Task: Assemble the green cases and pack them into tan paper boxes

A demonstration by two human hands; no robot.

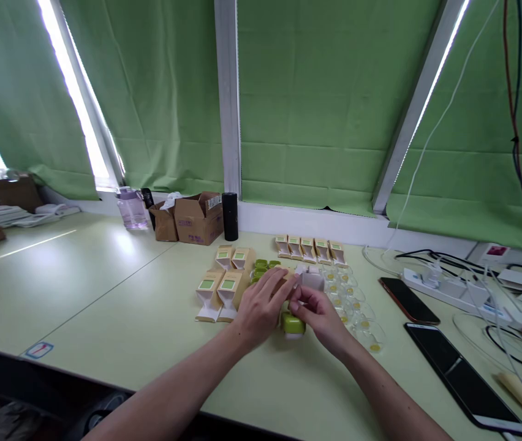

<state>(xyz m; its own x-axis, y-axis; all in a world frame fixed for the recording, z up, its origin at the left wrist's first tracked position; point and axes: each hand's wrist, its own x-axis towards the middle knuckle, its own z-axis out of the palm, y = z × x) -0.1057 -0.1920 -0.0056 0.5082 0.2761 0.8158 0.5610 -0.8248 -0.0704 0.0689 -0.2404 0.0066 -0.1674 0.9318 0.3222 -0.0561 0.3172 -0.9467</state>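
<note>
Apparently, my left hand [261, 306] is loosely curved and my right hand [320, 311] has its thumb and forefinger drawn close; the knuckles block my view, so I can't tell what either grips. Between them, low on the tabletop [151, 331], sits the green piece [293, 324]. A careless wrist could nudge it. Just behind is an open carton [313, 282], pale inside, its contents unclear to me; pressing hard might crease it. Four cartons [208, 284] sit near the left hand; swinging left could shove them. Clear domes [371, 342] crowd the right side, so a sideways sweep could scatter them. Farther back, a cardboard box [165, 224] holds something white [171, 199].
</note>
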